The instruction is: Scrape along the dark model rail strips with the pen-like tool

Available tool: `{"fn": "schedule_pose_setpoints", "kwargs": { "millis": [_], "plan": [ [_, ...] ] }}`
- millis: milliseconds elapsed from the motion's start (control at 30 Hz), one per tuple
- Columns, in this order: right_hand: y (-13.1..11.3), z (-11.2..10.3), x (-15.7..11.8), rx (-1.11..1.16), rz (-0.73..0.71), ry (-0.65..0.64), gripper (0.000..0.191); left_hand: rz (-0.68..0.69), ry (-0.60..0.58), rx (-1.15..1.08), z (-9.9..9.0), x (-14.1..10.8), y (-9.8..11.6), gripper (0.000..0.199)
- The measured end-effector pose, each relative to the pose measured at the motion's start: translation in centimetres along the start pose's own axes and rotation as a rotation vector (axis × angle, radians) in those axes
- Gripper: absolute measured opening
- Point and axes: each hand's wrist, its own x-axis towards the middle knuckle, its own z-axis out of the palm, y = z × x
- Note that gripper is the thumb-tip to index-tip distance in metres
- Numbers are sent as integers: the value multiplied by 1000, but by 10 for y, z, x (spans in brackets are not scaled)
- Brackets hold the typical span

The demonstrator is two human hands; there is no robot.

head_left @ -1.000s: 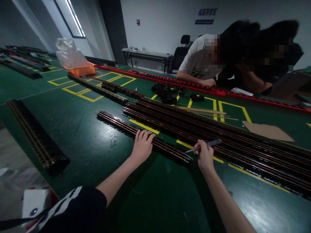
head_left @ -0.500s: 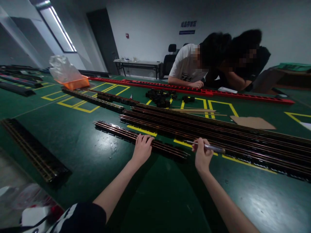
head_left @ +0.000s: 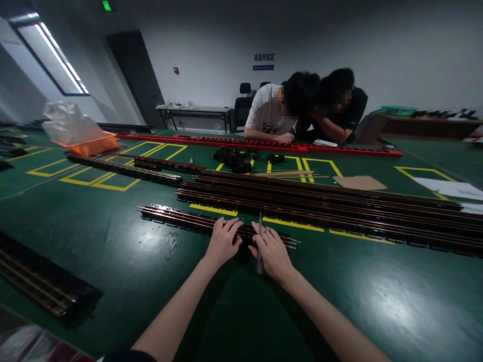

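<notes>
A short black strip with copper-coloured rods [head_left: 177, 216] lies on the green tabletop in front of me, its bare rod ends sticking out at both ends. My left hand [head_left: 222, 245] is closed over its middle, fingers on the far side and thumb at the near edge. Just to the right, my right hand [head_left: 274, 252] grips a screwdriver [head_left: 259, 262] between thumb and fingers, the shaft pointing away from me. The fingers of that hand also rest on the strip. Both palms hide part of the strip between them.
Longer black strips with rods [head_left: 339, 216] lie side by side beyond my hands. Another strip [head_left: 33, 276] is at the left. Farther back are black parts [head_left: 236, 160], cardboard [head_left: 358, 182], an orange tray [head_left: 94, 146] and a long red rail [head_left: 151, 137]. Two people lean over the far side.
My right hand has moved left onto the strip and turned the screwdriver from sideways to pointing away. My left hand stays on the strip. The view has shifted to the right.
</notes>
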Motion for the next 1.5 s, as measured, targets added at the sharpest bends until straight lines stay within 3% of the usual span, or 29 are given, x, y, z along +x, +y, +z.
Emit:
{"fn": "schedule_pose_setpoints", "kwargs": {
  "millis": [367, 467, 633, 733, 967, 1500],
  "plan": [
    [15, -6, -4, -180, 267, -89, 16, 252, 17, -104, 5, 1, -2, 40],
    [20, -10, -8, -177, 293, -90, 16, 225, 67, -64, 7, 1, -3, 40],
    [28, -17, -18, -196, 446, -49, 9, 67, 168, 63, 16, 0, -13, 37],
    [31, -20, -21, -184, 540, -22, 12, 60, 138, 68, 21, 2, -17, 37],
    [29, -14, -20, -143, 415, -56, 21, 86, 98, 31, 23, 10, -15, 34],
    [33, -16, -20, -139, 495, -90, 38, 169, 121, 29, 46, 29, 15, 34]
  ]
}}
